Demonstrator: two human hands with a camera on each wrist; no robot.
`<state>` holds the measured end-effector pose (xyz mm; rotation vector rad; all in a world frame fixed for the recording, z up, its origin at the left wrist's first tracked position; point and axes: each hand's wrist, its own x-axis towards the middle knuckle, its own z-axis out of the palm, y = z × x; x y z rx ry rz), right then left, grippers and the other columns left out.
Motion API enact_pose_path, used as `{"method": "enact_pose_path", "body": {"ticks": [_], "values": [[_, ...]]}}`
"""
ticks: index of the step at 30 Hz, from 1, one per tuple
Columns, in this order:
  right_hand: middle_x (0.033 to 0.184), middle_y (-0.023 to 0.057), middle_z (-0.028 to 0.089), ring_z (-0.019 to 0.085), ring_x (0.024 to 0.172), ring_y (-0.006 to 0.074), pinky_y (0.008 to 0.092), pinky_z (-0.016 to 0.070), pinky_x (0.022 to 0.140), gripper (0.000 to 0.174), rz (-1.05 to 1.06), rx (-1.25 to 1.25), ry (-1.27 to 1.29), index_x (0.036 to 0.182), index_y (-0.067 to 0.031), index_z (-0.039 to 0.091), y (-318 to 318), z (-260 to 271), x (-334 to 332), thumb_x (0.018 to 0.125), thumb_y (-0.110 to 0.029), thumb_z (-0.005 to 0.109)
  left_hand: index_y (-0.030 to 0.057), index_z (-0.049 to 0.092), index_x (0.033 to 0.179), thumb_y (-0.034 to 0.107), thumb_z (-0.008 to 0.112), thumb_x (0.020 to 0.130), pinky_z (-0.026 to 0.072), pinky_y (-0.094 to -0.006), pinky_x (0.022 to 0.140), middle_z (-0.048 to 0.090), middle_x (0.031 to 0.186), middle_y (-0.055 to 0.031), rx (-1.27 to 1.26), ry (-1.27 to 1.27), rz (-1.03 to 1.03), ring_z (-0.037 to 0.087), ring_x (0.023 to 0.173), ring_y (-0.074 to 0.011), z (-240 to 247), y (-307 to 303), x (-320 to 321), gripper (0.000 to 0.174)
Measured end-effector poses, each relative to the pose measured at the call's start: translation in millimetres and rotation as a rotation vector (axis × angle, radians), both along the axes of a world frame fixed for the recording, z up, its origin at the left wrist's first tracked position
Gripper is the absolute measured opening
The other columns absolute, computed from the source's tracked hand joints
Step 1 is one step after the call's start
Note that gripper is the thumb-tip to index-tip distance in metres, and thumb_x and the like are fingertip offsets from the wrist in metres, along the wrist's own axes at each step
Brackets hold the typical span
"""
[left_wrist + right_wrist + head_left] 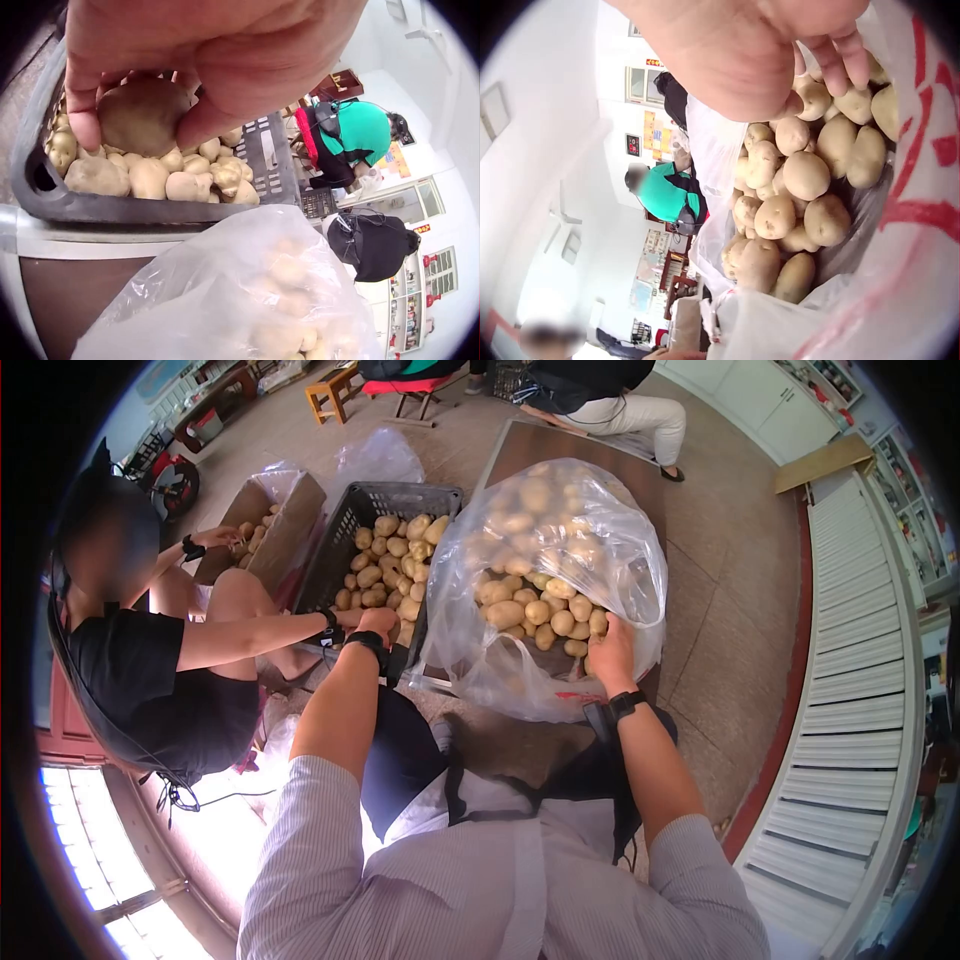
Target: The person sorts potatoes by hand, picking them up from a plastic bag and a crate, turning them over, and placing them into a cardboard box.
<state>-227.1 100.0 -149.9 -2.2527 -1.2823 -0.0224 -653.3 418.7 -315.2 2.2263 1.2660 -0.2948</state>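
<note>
My left hand (379, 623) is at the near end of the dark plastic crate (345, 520), which holds many potatoes. In the left wrist view its thumb and fingers grip a brownish potato (142, 116) above the others. My right hand (612, 652) is at the near right side of a clear plastic bag (640, 545) full of potatoes. The right wrist view shows its fingers (851, 64) spread loosely over the potatoes inside the bag mouth, the fingertips right at a potato (814, 103). Red print marks the bag's side.
Beside the crate on the left stands a cardboard box (290, 535) with potatoes, where another person in black (130, 650) reaches in. The bag rests on a brown board (505, 455) with a metal edge. More people sit at the far side. A white radiator-like panel (840, 740) stands at right.
</note>
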Motion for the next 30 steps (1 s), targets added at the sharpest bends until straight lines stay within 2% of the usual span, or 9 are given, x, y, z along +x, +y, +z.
{"method": "enact_pose_path", "body": {"ticks": [3, 5, 12, 14, 16, 18, 26, 29, 30], "values": [[0.130, 0.0172, 0.053, 0.056, 0.114, 0.0385, 0.0486, 0.0499, 0.091, 0.048, 0.012, -0.115, 0.028, 0.130, -0.0090, 0.049, 4, 14, -3, 0.085, -0.013, 0.064, 0.0070, 0.075, 0.092, 0.016, 0.089, 0.052, 0.0571, -0.0389, 0.082, 0.073, 0.101, -0.0145, 0.139, 0.332, -0.297, 0.069, 0.101, -0.0309, 100, -38, 27, 0.043], [0.130, 0.0157, 0.053, 0.057, 0.114, 0.0385, 0.0492, 0.0506, 0.090, 0.048, 0.016, -0.197, 0.054, 0.129, -0.0104, 0.049, 5, 27, -7, 0.085, -0.015, 0.065, 0.0071, 0.074, 0.093, 0.016, 0.087, 0.055, 0.0568, -0.0387, 0.080, 0.072, 0.099, -0.0137, 0.166, 0.340, -0.305, 0.069, 0.098, -0.0295, 115, -46, 30, 0.041], [0.127, 0.0147, 0.054, 0.062, 0.107, 0.0374, 0.0501, 0.0528, 0.084, 0.047, -0.047, -0.381, -0.013, 0.127, -0.0117, 0.049, 13, 36, -11, 0.085, -0.022, 0.067, 0.0079, 0.066, 0.104, 0.012, 0.076, 0.075, 0.0548, -0.0377, 0.067, 0.065, 0.079, -0.0080, 0.358, 0.389, -0.350, 0.067, 0.076, -0.0192, 137, -61, 41, 0.031], [0.130, 0.0159, 0.054, 0.062, 0.108, 0.0378, 0.0494, 0.0528, 0.086, 0.049, -0.050, -0.425, -0.009, 0.130, -0.0128, 0.048, 14, 31, -9, 0.086, -0.023, 0.068, 0.0080, 0.066, 0.103, 0.013, 0.071, 0.080, 0.0536, -0.0362, 0.066, 0.063, 0.080, -0.0049, 0.511, 0.266, -0.334, 0.064, 0.075, -0.0162, 101, -51, 31, 0.023], [0.124, 0.0176, 0.057, 0.063, 0.105, 0.0371, 0.0510, 0.0525, 0.084, 0.039, -0.075, -0.367, -0.029, 0.126, -0.0089, 0.052, 15, 25, -8, 0.089, -0.020, 0.058, 0.0081, 0.066, 0.101, 0.013, 0.067, 0.085, 0.0524, -0.0347, 0.064, 0.060, 0.082, -0.0018, 0.659, 0.142, -0.309, 0.061, 0.075, -0.0133, 100, -57, 36, 0.017], [0.124, 0.0188, 0.058, 0.063, 0.106, 0.0379, 0.0506, 0.0522, 0.086, 0.039, -0.065, -0.330, -0.010, 0.127, -0.0072, 0.052, 15, 17, -4, 0.089, -0.018, 0.057, 0.0091, 0.065, 0.106, 0.014, 0.066, 0.086, 0.0514, -0.0340, 0.064, 0.061, 0.090, -0.0001, -0.400, -0.822, 1.037, 0.061, 0.078, -0.0150, 154, -86, 72, 0.021], [0.127, 0.0224, 0.059, 0.060, 0.109, 0.0414, 0.0489, 0.0497, 0.091, 0.041, -0.043, -0.105, 0.116, 0.129, -0.0016, 0.053, 7, 13, -3, 0.090, -0.010, 0.058, 0.0035, 0.060, 0.122, 0.015, 0.063, 0.089, 0.0514, -0.0316, 0.066, 0.061, 0.098, -0.0042, -0.394, -0.892, 0.939, 0.061, 0.083, -0.0171, 192, -109, 90, 0.035], [0.119, 0.0235, 0.062, 0.065, 0.102, 0.0359, 0.0449, 0.0523, 0.087, 0.041, -0.009, 0.052, -0.002, 0.131, 0.0002, 0.052, 6, 9, -7, 0.092, -0.011, 0.060, 0.0016, 0.059, 0.123, 0.015, 0.063, 0.091, 0.0528, -0.0322, 0.070, 0.062, 0.102, -0.0057, -0.432, -0.942, 0.889, 0.063, 0.086, -0.0185, 205, -118, 99, 0.035], [0.114, 0.0222, 0.064, 0.067, 0.097, 0.0316, 0.0429, 0.0535, 0.083, 0.041, -0.038, 0.033, 0.312, 0.132, 0.0002, 0.051, 6, 26, -16, 0.093, -0.012, 0.060, 0.0012, 0.059, 0.123, 0.014, 0.062, 0.092, 0.0536, -0.0328, 0.072, 0.062, 0.104, -0.0064, -0.462, -0.980, 0.868, 0.064, 0.088, -0.0193, 209, -122, 102, 0.034]]}}
